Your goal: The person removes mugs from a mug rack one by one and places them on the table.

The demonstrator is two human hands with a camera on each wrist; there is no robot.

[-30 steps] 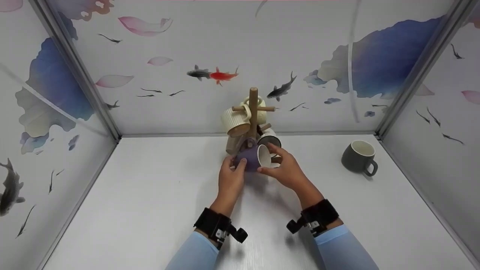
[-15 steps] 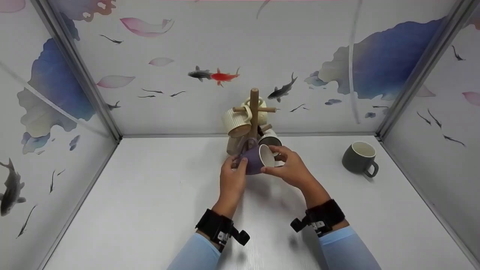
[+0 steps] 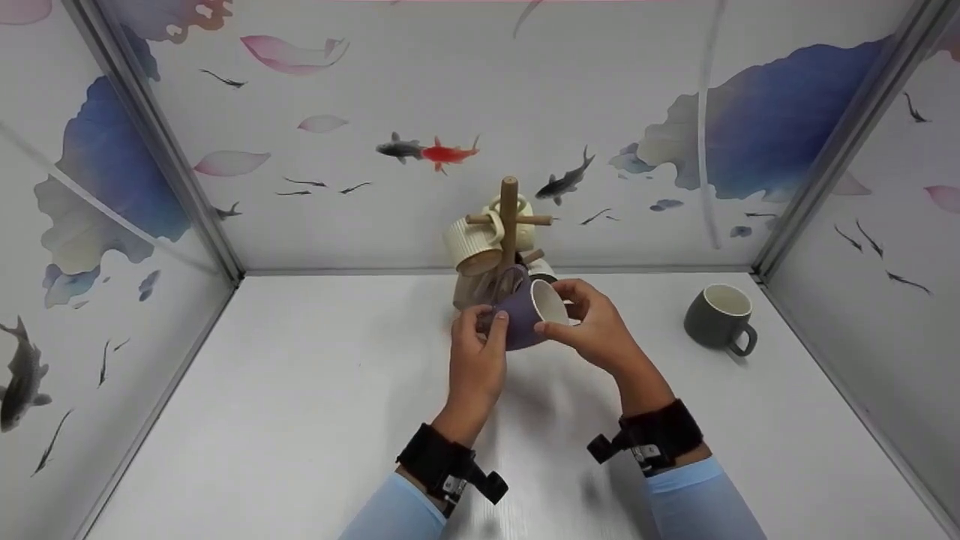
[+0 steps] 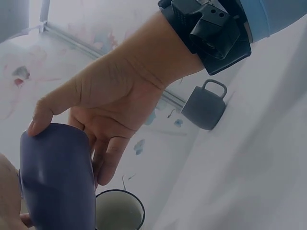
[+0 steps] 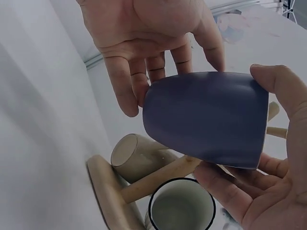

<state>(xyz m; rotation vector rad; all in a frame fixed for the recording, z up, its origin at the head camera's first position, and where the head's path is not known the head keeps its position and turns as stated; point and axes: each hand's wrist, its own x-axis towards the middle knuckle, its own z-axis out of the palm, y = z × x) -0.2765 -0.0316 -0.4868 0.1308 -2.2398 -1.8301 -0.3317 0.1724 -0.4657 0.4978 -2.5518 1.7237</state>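
Note:
A purple mug (image 3: 519,319) with a pale inside is held between both hands in front of the mug tree, its mouth toward the right. My left hand (image 3: 478,364) grips it at the base end, thumb on the near side. At the rim, my right hand (image 3: 604,337) pinches the wall, thumb outside. In the head view the mug's handle points up and overlaps the lower part of the wooden mug tree (image 3: 509,196). The right wrist view shows the purple mug (image 5: 206,117) side-on, between the left fingers and the right thumb.
A cream ribbed mug (image 3: 474,246) and another cream mug (image 3: 525,234) hang on the upper pegs. Lower down are a beige mug (image 5: 132,155) and a white mug with a dark rim (image 5: 180,206). A dark grey mug (image 3: 716,319) stands far right on the white table (image 3: 300,390).
Both hands have moved the purple mug a little right and away from the mug tree's post. Its mouth has tilted slightly upward, and it now covers more of the dark-rimmed mug.

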